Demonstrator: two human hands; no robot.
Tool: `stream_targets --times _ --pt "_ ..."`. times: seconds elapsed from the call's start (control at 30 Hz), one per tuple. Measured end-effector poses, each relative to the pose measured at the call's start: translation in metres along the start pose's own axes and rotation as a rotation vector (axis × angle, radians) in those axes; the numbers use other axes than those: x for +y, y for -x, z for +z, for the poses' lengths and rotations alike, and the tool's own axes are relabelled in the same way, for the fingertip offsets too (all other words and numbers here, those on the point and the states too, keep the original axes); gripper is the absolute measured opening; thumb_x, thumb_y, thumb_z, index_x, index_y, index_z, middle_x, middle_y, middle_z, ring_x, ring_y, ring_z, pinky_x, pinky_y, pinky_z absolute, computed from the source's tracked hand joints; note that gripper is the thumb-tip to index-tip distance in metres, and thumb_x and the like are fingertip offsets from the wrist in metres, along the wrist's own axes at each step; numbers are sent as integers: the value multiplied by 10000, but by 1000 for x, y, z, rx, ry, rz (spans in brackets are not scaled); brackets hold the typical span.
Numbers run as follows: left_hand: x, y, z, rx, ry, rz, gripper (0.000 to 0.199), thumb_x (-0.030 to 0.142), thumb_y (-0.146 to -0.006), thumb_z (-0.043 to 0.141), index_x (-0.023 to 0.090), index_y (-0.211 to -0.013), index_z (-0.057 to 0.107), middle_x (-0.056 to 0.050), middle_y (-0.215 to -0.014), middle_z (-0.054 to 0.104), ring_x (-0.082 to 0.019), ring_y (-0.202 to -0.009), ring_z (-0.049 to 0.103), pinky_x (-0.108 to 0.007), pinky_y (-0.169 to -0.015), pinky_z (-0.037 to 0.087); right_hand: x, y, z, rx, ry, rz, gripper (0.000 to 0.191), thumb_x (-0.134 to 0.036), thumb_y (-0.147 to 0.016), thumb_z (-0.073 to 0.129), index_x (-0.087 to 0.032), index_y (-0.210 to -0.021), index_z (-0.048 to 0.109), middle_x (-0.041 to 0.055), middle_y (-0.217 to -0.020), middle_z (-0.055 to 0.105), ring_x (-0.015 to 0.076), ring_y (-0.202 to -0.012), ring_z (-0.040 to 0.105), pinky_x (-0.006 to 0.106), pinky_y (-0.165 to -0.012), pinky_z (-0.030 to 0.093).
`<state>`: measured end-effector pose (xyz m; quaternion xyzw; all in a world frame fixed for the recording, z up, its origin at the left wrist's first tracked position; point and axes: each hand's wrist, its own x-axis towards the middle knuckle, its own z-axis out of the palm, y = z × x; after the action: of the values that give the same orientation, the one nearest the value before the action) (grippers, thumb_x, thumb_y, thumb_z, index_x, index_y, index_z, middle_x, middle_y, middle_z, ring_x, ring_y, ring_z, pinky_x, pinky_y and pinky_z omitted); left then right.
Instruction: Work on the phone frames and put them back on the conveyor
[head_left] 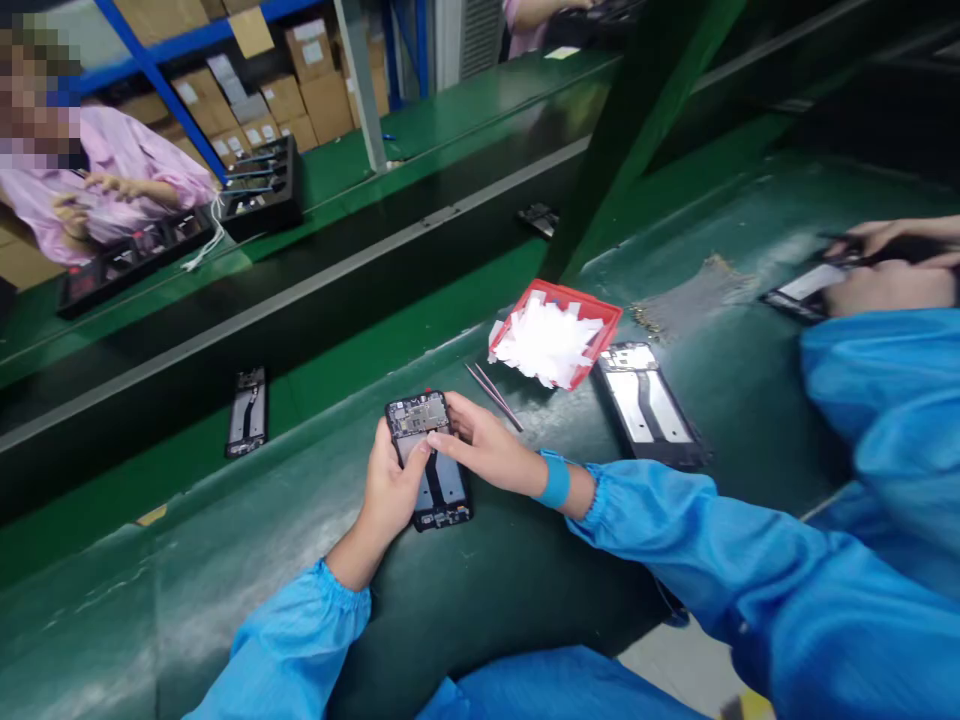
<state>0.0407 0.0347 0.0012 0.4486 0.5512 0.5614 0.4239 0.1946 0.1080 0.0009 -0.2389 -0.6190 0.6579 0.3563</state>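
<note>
Opened phone point(450, 482) is lying in the grip of both hands over the green bench point(247, 560); whether its lower end is touching the surface, I cannot tell. The left hand point(386, 485) is clasping its left edge and the right hand point(495, 450) is grasping its upper right edge, with both thumbs reaching over its front. Beyond the grip to the right, a red tray point(611, 318) is holding a heap of white slips point(547, 340), some poking past the rim. Far beyond the grip to the left, a black divided crate point(291, 205) and a long black tray point(112, 286) are holding items too small to make out.

The thumbs are covering part of the phone's middle, and the phone is hiding some of the fingertips. Far right of the grip, a co-worker's hands point(892, 265) are partly covering a dark device point(802, 292); the frame edge is cutting off that person.

Between the grip and the red tray, tweezers point(495, 395) are lying on the bench. A second phone point(637, 400) is lying right of the grip, its upper end just beside the red tray; a third phone point(247, 415) is lying left of the grip. Beyond the red tray, a dark green post point(645, 140) is blocking part of the far side.
</note>
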Motion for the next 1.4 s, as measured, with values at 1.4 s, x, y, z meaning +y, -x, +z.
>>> stream_targets --times 1.4 --pt "6 -3 7 275 147 -141 372 363 -808 778 186 -1114 664 -51 -1045 753 -170 -889 703 -287 -846 558 -5 5 12 1 77 29 333 -371 -970 550 -205 -1259 551 47 -1039 691 207 -944 665 380 -901 570"
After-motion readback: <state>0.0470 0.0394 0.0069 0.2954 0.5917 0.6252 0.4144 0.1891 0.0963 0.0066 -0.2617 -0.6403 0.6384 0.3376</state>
